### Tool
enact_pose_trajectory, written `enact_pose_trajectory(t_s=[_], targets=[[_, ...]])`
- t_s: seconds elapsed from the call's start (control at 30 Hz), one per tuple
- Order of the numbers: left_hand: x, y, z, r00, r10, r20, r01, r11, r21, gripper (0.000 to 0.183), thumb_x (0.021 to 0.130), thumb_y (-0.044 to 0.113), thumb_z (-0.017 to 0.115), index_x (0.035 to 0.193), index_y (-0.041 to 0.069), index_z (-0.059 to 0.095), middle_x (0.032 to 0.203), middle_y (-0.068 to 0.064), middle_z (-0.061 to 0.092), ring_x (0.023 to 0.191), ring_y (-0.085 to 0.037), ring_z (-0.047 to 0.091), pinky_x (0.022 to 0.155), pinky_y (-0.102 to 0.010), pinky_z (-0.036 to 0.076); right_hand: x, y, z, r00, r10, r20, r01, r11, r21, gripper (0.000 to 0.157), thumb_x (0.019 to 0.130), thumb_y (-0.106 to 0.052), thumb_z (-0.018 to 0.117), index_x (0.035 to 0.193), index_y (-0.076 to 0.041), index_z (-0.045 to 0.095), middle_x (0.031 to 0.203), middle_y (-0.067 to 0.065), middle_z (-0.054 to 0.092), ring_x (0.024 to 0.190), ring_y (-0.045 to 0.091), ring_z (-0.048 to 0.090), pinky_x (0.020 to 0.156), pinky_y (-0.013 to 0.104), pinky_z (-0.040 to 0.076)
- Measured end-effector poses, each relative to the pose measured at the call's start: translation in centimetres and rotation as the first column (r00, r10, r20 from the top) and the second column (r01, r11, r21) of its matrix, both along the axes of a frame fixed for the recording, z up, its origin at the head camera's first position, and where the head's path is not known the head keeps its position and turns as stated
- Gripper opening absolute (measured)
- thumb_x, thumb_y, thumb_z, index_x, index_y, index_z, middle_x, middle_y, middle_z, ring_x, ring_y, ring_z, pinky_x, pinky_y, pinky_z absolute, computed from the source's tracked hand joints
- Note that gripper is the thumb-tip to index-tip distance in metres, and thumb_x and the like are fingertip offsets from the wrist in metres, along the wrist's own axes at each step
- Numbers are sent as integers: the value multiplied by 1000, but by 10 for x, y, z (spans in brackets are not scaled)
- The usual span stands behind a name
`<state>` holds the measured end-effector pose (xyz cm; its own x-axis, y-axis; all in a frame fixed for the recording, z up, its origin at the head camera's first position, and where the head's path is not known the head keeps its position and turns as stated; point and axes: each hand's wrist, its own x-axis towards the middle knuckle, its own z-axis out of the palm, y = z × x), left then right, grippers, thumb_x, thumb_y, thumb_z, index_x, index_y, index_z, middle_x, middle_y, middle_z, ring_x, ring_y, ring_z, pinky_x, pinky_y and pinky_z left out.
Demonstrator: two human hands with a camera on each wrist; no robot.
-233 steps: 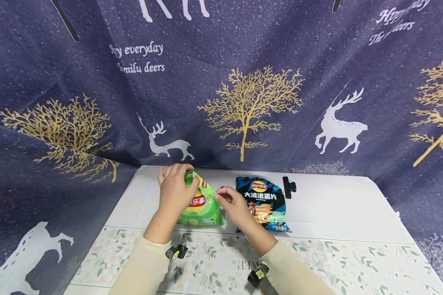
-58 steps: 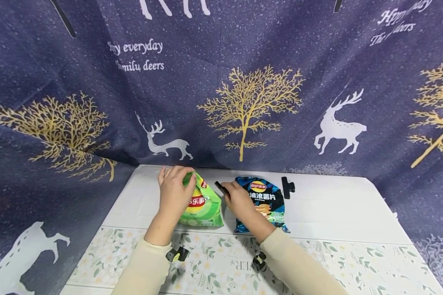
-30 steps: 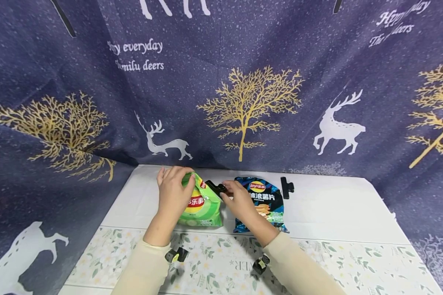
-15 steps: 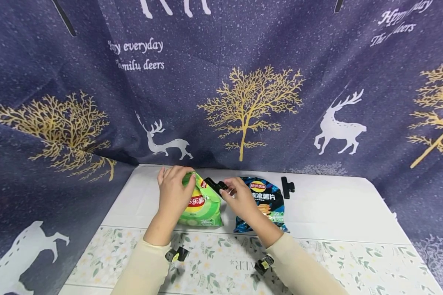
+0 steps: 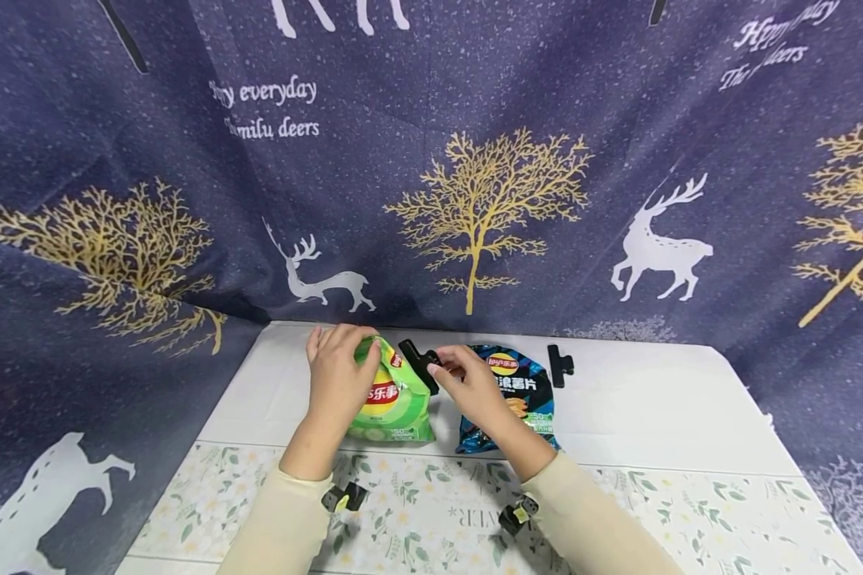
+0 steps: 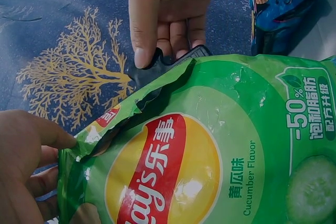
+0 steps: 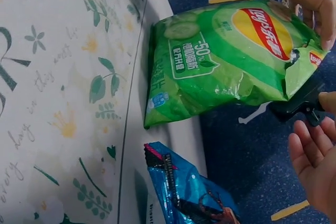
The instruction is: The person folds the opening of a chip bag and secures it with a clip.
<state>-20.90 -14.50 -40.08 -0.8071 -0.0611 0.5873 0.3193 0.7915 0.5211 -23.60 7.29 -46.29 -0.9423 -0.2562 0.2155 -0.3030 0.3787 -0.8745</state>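
Left hand [image 5: 338, 371]: thumb and fingers pinch the upper corner of the Lay's cucumber-flavour chip bag [image 5: 395, 415].
Right hand [image 5: 475, 391]: thumb and fingers pinch the handle of a black bag clip [image 5: 417, 363].
Cucumber bag: stands between the hands, its slanting top edge folded over, reaching from the left fingertips to the clip.
Black bag clip: aligned along that folded edge, beyond the right fingertips; whether it bites the edge cannot be told.
Blue-black Lay's bag [image 5: 530, 391]: lies partly behind the right hand.

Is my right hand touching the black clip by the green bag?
Touching. In the left wrist view, the right hand has its thumb on the clip.
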Motion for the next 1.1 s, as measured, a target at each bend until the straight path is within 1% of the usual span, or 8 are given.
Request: enact_pose_trajectory(t_s=[0.17,0.43,0.57,0.67,0.73,0.97,1.1], targets=[[0,0,1,1000,-5,4,5,1000,2,12,93,15,68,102,10,75,102,-9,71,105,-33,61,122,-58,17,0,2,2,1000,-2,-5,2,1000,-14,33,99,-41,64,127,-25,65,120,-4,64,106,15,62,94,40,53],[0,0,1,1000,-2,-8,2,1000,1,12,93,15,68,102,10,75,101,-10,71,104,-34,61,122,-58,17,-1,4,10,998,17,-58,-16,1000,13,26,98,-31,68,121,-20,67,115,-1,63,101,15,61,89,37,53],[0,0,0,1000,-4,-11,4,1000,1,12,93,15,69,102,10,75,101,-10,72,105,-34,62,122,-58,17,-1,5,13,997,29,-70,-28,1000,11,26,97,-31,69,121,-20,68,115,0,64,101,15,61,84,34,53],[-1,0,0,1000,-7,-13,7,1000,1,12,93,16,69,102,10,75,102,-10,72,105,-34,62,122,-57,17,-1,5,15,996,30,-89,-29,1000,12,25,97,-32,69,120,-21,69,114,-1,64,100,15,61,77,32,53],[-1,0,0,1000,-6,-14,6,1000,-1,12,93,15,69,101,10,75,102,-10,72,106,-34,62,122,-57,17,-2,5,16,995,31,-100,-30,999,11,25,97,-33,69,119,-21,69,113,-1,65,101,15,62,75,31,53],[0,-1,-1,1000,-5,-18,5,1000,-5,12,92,15,69,102,10,75,101,-9,72,106,-33,62,122,-56,17,-1,4,18,994,42,-99,-43,999,-6,22,96,-33,70,116,-24,71,112,-2,65,104,16,62,77,34,51],[0,-1,-1,1000,-5,-15,5,1000,-6,12,93,15,69,102,10,75,101,-10,71,106,-33,62,122,-56,17,-2,3,20,994,53,-94,-55,998,-14,21,96,-35,71,114,-25,71,111,-2,67,102,16,62,77,34,51]])
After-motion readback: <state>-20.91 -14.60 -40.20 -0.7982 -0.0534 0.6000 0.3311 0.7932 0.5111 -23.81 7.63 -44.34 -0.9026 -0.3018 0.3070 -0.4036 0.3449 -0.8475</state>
